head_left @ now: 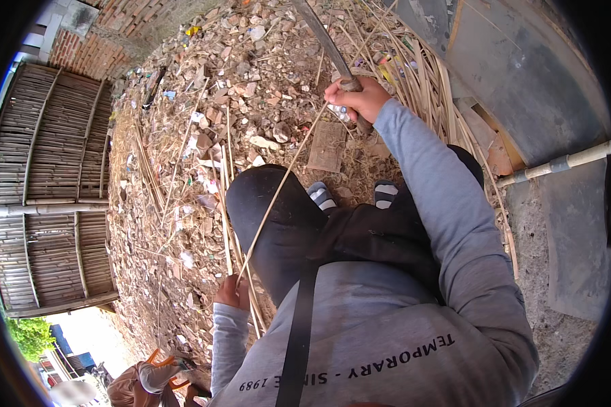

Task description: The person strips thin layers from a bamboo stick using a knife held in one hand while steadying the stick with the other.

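Up ahead, my right hand (361,99) is closed round the handle of a machete (324,42). Its long dark blade points away from me, toward the top. Low on the left, my left hand (232,293) grips the near end of a thin pale bamboo strip (278,193). This strip slants across my bent left knee, and its far end meets the fingers of my right hand; whether they pinch it I cannot tell. Between my feet and the machete, a flat brown wooden block (327,146) lies on the ground. More loose strips (225,197) lie beside my left knee.
Rubble and litter (251,88) cover the ground. A heap of long split strips (436,95) lies at the right, by dark sheets (523,74) and a pale pole (557,165). A woven bamboo wall (47,142) stands left. Another person (139,386) is at the lower left.
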Demonstrator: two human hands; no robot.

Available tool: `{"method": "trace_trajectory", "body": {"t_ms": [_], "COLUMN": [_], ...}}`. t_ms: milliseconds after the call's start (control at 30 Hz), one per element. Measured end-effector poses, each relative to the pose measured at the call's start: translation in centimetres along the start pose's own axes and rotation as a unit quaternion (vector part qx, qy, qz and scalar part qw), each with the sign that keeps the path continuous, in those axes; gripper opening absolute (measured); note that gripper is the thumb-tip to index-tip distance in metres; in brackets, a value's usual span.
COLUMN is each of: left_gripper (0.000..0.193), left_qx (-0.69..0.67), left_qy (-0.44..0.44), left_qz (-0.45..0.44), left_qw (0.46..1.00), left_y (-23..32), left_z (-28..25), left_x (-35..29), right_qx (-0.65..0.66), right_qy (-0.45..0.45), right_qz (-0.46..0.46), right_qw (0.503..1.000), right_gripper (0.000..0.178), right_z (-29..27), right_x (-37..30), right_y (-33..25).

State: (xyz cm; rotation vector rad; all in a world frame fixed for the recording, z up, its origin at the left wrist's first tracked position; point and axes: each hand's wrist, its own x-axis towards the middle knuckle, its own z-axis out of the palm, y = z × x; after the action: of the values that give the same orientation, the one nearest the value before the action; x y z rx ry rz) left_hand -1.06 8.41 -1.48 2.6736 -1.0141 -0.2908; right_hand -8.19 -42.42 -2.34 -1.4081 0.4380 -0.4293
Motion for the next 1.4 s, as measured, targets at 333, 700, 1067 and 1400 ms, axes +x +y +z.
{"method": "trace_trajectory", "body": {"t_ms": [333, 700, 1067, 1400], "left_gripper": [0.023, 0.034, 0.041, 0.052], "left_qx": [-0.139, -0.096, -0.13, -0.051], "left_qy": [-0.052, -0.085, -0.084, -0.063], "left_qz": [0.006, -0.081, -0.052, -0.056], "left_qw": [0.989, 0.988, 0.987, 0.995], "left_y": [3.2, 4.5, 3.2, 3.0], "left_z": [1.5, 1.3, 1.6, 2.1], "left_x": [1.5, 1.7, 2.0, 2.0], "right_qx": [-0.053, -0.586, -0.567, -0.552], "right_qy": [-0.089, -0.209, -0.173, -0.165], "right_qz": [-0.014, -0.134, -0.023, -0.034], "right_qw": [0.995, 0.771, 0.805, 0.817], "right_gripper": [0.026, 0.024, 0.038, 0.036], "right_z": [1.8, 7.3, 5.7, 5.5], "right_x": [-1.4, -4.9, -2.7, -1.9], "right_y": [-0.6, -2.6, -0.5, 0.7]}}
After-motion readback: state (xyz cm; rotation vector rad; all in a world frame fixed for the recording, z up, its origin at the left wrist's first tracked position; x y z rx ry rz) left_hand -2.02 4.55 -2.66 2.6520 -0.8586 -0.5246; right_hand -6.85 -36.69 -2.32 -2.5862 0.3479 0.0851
